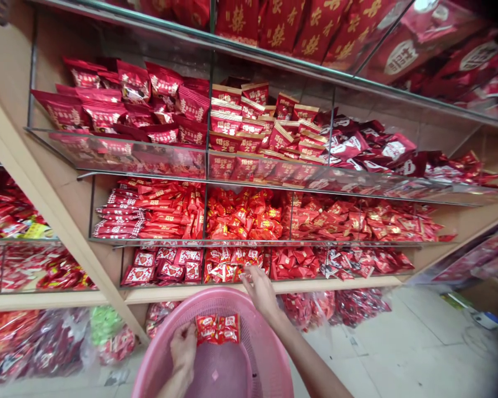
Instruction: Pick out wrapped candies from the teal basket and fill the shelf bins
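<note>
A pink plastic basket (269, 354) stands below the shelves, its inside mostly bare. Two red packets (218, 329) show side by side inside it, near the far wall. My left hand (183, 345) is inside the basket, its fingers pinched at the left edge of these packets. Over the basket's far rim reaches my right hand (259, 290), fingers partly spread at the front of the lowest shelf bin (232, 260), which holds red and white packets. Whether its fingertips touch a packet there is too small to tell.
Shelves with clear dividers (269, 174) hold many red packets above the basket. A wooden post (62, 210) stands at the left. Bagged packets (53, 342) lie under the bottom shelf, on the tiled floor (398, 342).
</note>
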The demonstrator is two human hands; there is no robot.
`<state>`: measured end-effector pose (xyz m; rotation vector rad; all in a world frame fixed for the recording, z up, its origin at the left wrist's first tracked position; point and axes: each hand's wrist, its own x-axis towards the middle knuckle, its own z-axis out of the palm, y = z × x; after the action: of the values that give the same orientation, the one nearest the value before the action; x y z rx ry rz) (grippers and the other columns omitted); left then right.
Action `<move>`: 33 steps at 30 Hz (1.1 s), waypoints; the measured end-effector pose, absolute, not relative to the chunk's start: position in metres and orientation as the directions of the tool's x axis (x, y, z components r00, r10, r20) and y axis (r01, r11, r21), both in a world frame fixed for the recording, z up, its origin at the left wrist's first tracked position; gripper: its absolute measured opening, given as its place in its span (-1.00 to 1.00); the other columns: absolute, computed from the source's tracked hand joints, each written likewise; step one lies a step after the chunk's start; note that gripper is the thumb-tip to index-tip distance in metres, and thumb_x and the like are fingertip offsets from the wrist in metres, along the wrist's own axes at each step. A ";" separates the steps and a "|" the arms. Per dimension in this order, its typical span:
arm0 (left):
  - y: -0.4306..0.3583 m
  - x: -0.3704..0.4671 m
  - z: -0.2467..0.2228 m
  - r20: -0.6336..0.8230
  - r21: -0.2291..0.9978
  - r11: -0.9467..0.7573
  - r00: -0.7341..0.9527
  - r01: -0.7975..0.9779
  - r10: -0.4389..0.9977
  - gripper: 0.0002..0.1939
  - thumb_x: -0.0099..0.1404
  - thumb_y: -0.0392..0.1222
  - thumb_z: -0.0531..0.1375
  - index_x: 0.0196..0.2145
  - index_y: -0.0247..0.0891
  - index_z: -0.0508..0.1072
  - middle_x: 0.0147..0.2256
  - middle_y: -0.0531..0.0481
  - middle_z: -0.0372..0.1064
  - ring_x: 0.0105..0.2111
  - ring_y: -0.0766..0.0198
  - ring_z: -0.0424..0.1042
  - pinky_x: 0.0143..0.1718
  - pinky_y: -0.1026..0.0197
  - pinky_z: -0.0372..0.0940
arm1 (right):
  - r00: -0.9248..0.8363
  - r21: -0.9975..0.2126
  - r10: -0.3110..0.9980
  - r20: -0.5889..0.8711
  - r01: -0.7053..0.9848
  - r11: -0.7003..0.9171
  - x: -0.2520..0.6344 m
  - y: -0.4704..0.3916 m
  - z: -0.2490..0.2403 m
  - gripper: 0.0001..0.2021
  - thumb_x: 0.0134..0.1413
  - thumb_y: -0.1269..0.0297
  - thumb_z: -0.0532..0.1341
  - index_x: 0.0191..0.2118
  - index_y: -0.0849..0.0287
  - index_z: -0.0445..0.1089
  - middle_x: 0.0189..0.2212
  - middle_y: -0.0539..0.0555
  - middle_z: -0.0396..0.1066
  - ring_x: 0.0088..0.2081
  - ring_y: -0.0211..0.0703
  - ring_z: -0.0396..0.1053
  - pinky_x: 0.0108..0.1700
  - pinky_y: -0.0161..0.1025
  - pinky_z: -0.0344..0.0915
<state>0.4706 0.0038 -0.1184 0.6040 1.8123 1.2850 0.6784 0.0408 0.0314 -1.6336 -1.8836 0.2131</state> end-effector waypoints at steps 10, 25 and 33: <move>-0.005 0.470 -0.099 -0.167 0.967 0.240 -0.495 0.087 0.853 -0.62 -0.05 -0.15 0.13 -0.23 -0.32 0.37 -0.19 -0.16 0.37 -0.14 0.08 0.36 -0.04 0.04 0.22 | 0.229 -0.366 0.949 0.218 0.921 -0.138 0.631 0.095 0.058 -0.62 0.07 0.11 0.09 -0.07 0.28 0.14 -0.18 0.34 0.34 -0.11 0.10 0.32 -0.22 -0.12 0.22; -0.012 0.481 -0.075 -0.078 0.995 0.101 -0.456 0.027 0.887 -0.63 -0.02 -0.15 0.12 -0.20 -0.26 0.36 -0.12 -0.12 0.34 -0.05 0.09 0.29 0.04 0.02 0.14 | 0.203 -0.624 0.957 0.208 0.781 -0.030 0.654 0.088 0.054 -0.76 -0.11 0.21 0.15 -0.27 0.14 0.17 -0.44 0.01 0.34 -0.44 -0.18 0.29 -0.47 -0.32 0.02; -0.007 0.483 -0.056 -0.004 0.996 0.043 -0.430 0.082 0.903 -0.66 0.01 -0.18 0.11 -0.21 -0.26 0.37 -0.13 -0.11 0.36 -0.08 0.13 0.31 0.02 0.08 0.16 | 0.176 -0.895 0.952 0.252 0.415 0.161 0.663 0.083 0.038 -0.76 -0.13 0.21 0.17 -0.32 0.15 0.14 -0.45 -0.06 0.27 -0.53 -0.34 0.18 -0.45 -0.35 0.13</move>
<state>0.4830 -0.0069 -0.0563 1.0141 1.6125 1.4657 0.6630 0.0826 0.0381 -1.4264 -1.4104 0.6607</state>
